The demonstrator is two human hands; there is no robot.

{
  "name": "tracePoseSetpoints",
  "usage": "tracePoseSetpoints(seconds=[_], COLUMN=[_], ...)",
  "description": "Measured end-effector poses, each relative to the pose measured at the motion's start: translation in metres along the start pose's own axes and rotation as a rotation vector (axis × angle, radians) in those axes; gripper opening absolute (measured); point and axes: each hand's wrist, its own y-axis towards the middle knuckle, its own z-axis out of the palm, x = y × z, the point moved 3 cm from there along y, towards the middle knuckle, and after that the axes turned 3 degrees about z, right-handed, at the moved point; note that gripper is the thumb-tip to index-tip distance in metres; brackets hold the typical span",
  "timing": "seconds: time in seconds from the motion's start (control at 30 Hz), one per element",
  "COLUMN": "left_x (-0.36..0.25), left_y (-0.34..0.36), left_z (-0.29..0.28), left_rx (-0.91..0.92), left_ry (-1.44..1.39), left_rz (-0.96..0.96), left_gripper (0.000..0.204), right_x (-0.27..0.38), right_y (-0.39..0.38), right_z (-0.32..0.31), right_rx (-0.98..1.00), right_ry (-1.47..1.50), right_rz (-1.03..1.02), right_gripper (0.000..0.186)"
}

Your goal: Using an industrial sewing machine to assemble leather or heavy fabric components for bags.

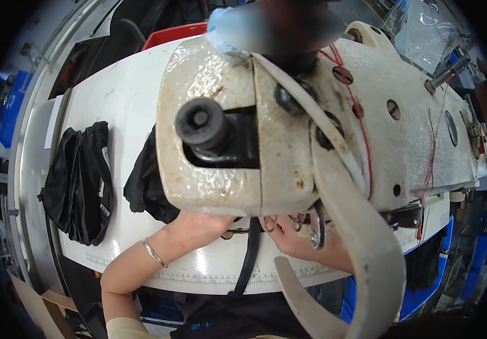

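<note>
A cream industrial sewing machine head (221, 186) with red thread fills the middle and right of the head view. My left hand (204, 226) reaches under it from the lower left, a silver bangle on the wrist, its fingers hidden behind the head. My right hand (291, 243) is under the needle area, beside metal loops, its fingertips mostly hidden. A black strap (249, 257) runs between my hands from under the machine over the table's front edge. Black fabric (144, 181) lies behind my left hand; what either hand holds I cannot make out.
A stack of black cloth pieces (77, 181) lies on the white table (102, 90) at the left. A curved cream guard (379, 265) arches at the lower right. A red bin (159, 35) stands behind, a blue bin (447, 237) at the right, cardboard (34, 305) at lower left.
</note>
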Motion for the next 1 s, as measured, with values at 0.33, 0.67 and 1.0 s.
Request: tracePoseSetpoints(seconds=[0.33,0.67,1.0], left_x=[0.003,0.009,0.003], left_y=[0.000,0.003,0.010], left_z=[0.007,0.008,0.004], left_rx=[0.042,0.008,-0.108], left_ry=[-0.114,-0.138,0.000], left_rz=[-0.045,-0.102,-0.021], left_gripper=[0.026,0.025,0.028], right_x=[-0.011,-0.010,-0.006], right_y=[-0.010,-0.003,-0.015], right_z=[0.002,-0.003,-0.012], right_rx=[-0.146,0.040,-0.589], right_ry=[0.105,-0.437,-0.707], right_rz=[0.081,0.095,-0.199], right_gripper=[0.041,0.033,0.039])
